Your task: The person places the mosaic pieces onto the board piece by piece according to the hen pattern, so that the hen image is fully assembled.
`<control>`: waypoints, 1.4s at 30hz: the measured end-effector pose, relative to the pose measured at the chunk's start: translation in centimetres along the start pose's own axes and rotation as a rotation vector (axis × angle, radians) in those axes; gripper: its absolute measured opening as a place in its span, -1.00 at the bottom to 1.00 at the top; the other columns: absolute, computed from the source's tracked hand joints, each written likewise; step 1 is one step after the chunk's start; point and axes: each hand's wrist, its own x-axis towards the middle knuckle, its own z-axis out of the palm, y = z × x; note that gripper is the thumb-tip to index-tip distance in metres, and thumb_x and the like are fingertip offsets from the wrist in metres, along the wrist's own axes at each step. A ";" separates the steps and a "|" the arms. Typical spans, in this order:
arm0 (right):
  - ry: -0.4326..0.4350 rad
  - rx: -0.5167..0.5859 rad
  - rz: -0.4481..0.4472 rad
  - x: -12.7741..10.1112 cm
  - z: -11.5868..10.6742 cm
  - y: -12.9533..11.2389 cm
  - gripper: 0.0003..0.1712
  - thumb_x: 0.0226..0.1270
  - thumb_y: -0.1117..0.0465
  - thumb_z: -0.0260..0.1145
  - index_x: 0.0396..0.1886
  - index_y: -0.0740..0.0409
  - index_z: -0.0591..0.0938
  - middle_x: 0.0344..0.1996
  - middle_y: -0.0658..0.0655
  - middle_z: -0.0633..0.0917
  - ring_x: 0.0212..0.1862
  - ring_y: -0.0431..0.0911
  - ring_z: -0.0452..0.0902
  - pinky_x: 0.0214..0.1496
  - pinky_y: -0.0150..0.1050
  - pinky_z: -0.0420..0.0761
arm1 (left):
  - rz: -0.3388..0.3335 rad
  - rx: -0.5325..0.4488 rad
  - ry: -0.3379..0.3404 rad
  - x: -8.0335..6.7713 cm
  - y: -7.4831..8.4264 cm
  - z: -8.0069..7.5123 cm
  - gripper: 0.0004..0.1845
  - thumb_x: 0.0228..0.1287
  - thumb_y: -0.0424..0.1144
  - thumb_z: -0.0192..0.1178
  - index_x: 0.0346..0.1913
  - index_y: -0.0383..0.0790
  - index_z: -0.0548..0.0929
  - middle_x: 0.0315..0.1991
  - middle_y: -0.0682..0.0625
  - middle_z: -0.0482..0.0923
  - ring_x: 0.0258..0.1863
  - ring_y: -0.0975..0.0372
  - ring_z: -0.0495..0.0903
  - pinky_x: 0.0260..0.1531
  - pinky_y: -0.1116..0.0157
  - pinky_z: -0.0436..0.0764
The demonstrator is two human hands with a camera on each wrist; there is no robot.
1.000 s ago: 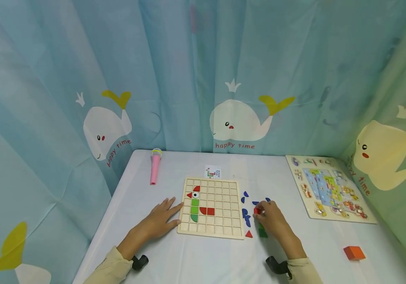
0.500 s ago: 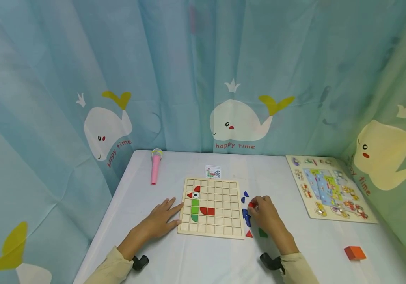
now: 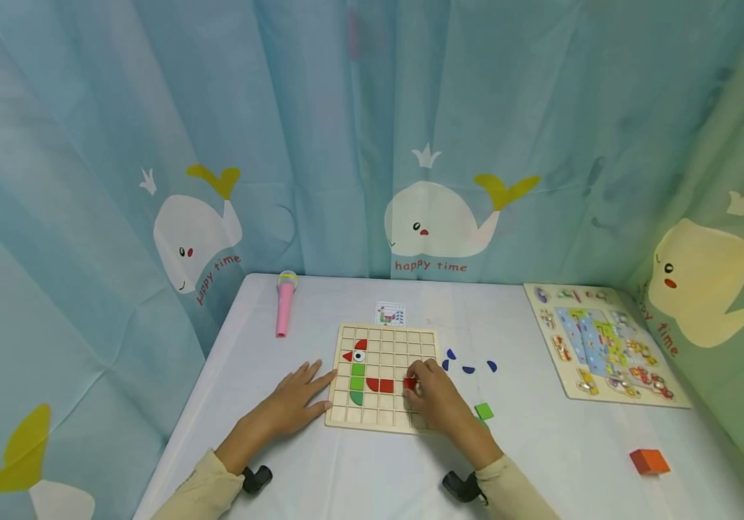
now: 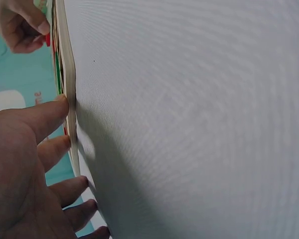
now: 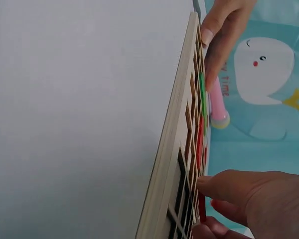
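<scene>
Right hand: the right hand (image 3: 440,397) is over the lower right part of the pale wooden grid board (image 3: 386,378); its fingers (image 5: 224,185) are curled and pinch a small red square wooden tile (image 3: 409,383) at the tips.
Left hand: the left hand (image 3: 294,404) lies flat on the white tabletop (image 3: 359,469), fingers straight and spread, and the fingertips (image 4: 60,107) touch the left edge of the board. It holds nothing.
Tile position: the red tile is just above the grid, beside the red pieces (image 3: 380,386) already lying in the middle row. I cannot tell if it already touches the board.
Handling of the tile: it looks light, stiff and thin, with smooth painted faces, so I judge it a little slippery. The best hold is a pinch on two opposite edges, as the fingers do now.
Handling of the board: rigid and flat, probably light enough to slide on the smooth tabletop, so a flat hand against its edge seems useful.
Already in the grid: green pieces (image 3: 357,383) in the left column, a red shape with an eye tile (image 3: 359,356) above them.
Loose nearby: dark blue curved pieces (image 3: 469,369) and a green square tile (image 3: 484,411) to the right of the board.
Farther away: a small pattern card (image 3: 389,314) behind the board, a pink toy microphone (image 3: 284,307), a colourful picture puzzle board (image 3: 602,343), an orange block (image 3: 649,461).
</scene>
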 end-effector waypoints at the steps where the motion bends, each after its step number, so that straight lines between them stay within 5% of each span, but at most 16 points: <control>1: -0.002 -0.002 -0.005 0.1 0.1 -0.1 -0.76 0.31 0.36 0.53 -0.17 0.16 0.61 -0.27 0.05 0.52 -0.28 -0.16 0.35 -0.27 -0.29 0.47 | 0.000 -0.002 0.000 0.0 0.0 0.0 -0.35 0.60 0.05 0.17 0.63 0.03 0.35 0.67 -0.22 0.13 0.67 -0.21 0.03 0.59 -0.26 0.09; 12: -0.075 0.038 -0.027 0.4 0.6 -0.7 -0.85 0.36 0.43 0.46 -0.23 0.15 0.67 -0.27 0.01 0.53 -0.25 -0.18 0.40 -0.22 -0.29 0.58 | -0.002 0.003 -0.002 0.1 -0.2 0.2 -0.35 0.60 0.06 0.16 0.63 0.04 0.34 0.67 -0.21 0.13 0.67 -0.19 0.03 0.59 -0.25 0.09; 31: -0.016 0.001 -0.052 0.1 0.1 -0.8 -0.87 0.31 0.49 0.48 -0.23 0.24 0.77 -0.23 0.06 0.60 -0.14 -0.13 0.52 -0.08 -0.21 0.67 | 0.002 0.004 0.004 0.2 -0.2 0.2 -0.35 0.59 0.06 0.18 0.63 0.03 0.35 0.67 -0.21 0.14 0.67 -0.20 0.04 0.58 -0.26 0.10; 35: -0.029 -0.025 0.003 -0.6 -1.3 -0.3 -0.86 0.33 0.40 0.50 -0.16 0.20 0.75 -0.20 0.05 0.61 -0.16 -0.14 0.50 -0.09 -0.16 0.65 | 0.002 0.006 0.002 0.2 -0.2 0.2 -0.34 0.59 0.07 0.18 0.63 0.04 0.35 0.67 -0.21 0.14 0.67 -0.20 0.04 0.58 -0.27 0.11; 42: -0.102 -0.086 0.229 -2.5 -5.2 2.4 -0.63 0.42 0.20 0.47 0.04 0.33 0.59 -0.11 0.25 0.61 -0.17 0.01 0.54 -0.13 -0.01 0.65 | 0.004 0.008 0.005 0.2 -0.3 0.3 -0.35 0.59 0.06 0.18 0.63 0.04 0.35 0.67 -0.21 0.14 0.67 -0.20 0.04 0.58 -0.26 0.11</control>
